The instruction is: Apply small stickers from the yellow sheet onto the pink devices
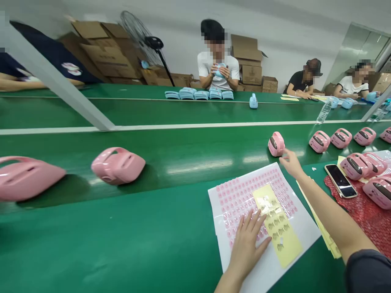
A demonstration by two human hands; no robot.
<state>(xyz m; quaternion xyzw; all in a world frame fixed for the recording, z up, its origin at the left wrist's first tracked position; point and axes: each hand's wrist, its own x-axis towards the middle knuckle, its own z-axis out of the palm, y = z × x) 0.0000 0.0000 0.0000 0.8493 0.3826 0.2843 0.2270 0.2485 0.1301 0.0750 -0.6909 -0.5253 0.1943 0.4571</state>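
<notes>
My left hand lies flat with fingers spread on a white sheet covered in rows of small pink stickers. Beside its fingertips, on top of that sheet, is a yellow label strip printed with small dark marks. My right hand reaches forward, its fingertips at the lower right side of a pink handled device with a dark front panel. The fingers look apart and are not wrapped around the device; whether they touch it is hard to tell.
Several pink devices stand in a row at right; two larger-looking ones are at left. A phone lies by red bubble wrap and yellow sheets. Co-workers sit across; a metal post slants at left.
</notes>
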